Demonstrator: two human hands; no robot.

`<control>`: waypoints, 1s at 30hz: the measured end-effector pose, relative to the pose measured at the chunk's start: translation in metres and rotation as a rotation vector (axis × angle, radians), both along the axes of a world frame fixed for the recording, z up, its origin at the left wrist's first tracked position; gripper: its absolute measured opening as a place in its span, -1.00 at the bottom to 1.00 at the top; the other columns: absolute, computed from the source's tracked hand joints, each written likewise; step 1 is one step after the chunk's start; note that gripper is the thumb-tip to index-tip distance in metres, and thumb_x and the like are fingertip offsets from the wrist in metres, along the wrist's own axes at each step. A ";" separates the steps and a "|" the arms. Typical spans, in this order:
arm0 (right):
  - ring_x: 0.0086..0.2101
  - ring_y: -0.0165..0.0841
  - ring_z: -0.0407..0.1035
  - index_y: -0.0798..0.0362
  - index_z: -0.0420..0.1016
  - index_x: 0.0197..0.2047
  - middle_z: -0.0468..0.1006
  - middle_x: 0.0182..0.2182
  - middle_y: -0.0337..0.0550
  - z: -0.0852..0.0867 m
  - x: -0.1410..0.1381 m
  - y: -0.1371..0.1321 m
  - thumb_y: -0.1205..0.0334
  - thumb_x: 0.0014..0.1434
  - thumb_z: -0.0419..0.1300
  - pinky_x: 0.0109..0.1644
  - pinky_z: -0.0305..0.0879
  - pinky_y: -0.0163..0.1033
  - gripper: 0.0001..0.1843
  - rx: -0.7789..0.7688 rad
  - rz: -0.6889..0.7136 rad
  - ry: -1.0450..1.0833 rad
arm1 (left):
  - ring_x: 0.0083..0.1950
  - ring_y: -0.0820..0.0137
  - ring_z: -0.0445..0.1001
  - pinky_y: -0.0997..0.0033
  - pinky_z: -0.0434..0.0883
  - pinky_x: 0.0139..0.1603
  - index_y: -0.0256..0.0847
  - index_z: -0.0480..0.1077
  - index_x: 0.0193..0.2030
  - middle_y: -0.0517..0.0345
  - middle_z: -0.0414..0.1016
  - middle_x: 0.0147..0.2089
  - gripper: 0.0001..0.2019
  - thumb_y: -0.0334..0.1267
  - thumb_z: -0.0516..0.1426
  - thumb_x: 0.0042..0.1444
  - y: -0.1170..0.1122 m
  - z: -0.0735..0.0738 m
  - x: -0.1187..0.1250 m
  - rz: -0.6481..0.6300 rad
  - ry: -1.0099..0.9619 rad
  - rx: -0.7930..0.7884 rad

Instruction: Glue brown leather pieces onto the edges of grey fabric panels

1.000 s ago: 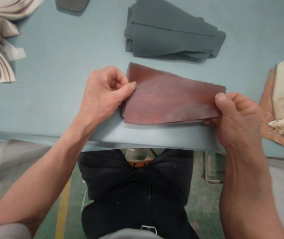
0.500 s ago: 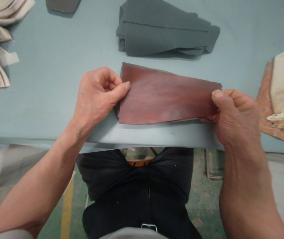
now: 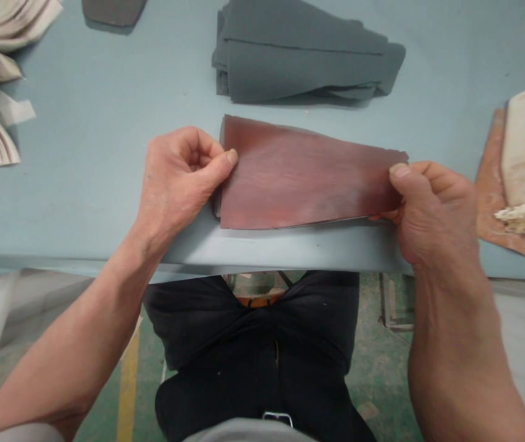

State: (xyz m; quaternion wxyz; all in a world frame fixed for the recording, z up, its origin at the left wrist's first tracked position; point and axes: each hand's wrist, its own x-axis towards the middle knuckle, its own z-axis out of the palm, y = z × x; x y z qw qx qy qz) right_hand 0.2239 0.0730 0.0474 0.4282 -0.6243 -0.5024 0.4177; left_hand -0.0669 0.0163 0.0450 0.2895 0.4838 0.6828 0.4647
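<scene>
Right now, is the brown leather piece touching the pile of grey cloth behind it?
Apart. The head view shows a strip of bare blue table between the brown leather piece and the grey cloth pile.

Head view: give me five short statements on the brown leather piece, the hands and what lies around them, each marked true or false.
1. The left hand pinches the wider end of the brown leather piece. True.
2. The right hand is open and empty. False: it grips the leather's narrower end, thumb on top.
3. A stack of grey pieces lies on the table beyond the leather, apart from it. True.
4. The leather is folded in half. False: it is spread out full length between the two hands.
5. A lone grey piece lies left of the stack, cut by the picture's top edge. True.
</scene>
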 end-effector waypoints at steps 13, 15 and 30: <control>-0.66 -0.49 0.18 0.00 0.40 -0.50 0.25 -0.66 -0.40 -0.003 0.004 0.000 0.05 -0.02 0.38 -0.69 0.25 -0.38 -0.72 0.019 0.025 -0.018 | -0.50 0.48 0.24 0.35 0.17 -0.49 -0.13 0.44 -0.50 0.24 0.45 -0.51 -0.76 -0.24 0.38 0.08 -0.001 -0.001 0.002 0.023 0.030 0.023; -0.66 -0.49 0.17 0.00 0.40 -0.49 0.25 -0.66 -0.40 -0.004 0.005 0.001 0.05 -0.01 0.38 -0.68 0.29 -0.36 -0.71 0.020 0.031 -0.029 | -0.50 0.48 0.24 0.35 0.18 -0.49 -0.13 0.44 -0.49 0.25 0.45 -0.51 -0.75 -0.26 0.39 0.11 -0.002 -0.002 0.002 0.019 0.028 0.027; -0.64 -0.47 0.17 -0.04 0.38 -0.46 0.24 -0.63 -0.41 -0.005 0.006 0.002 -0.04 0.00 0.40 -0.64 0.38 -0.29 -0.66 -0.016 0.064 0.008 | -0.51 0.47 0.27 0.33 0.16 -0.54 -0.09 0.48 -0.46 0.24 0.50 -0.51 -0.80 -0.17 0.37 0.08 -0.003 -0.003 0.003 0.049 0.082 0.014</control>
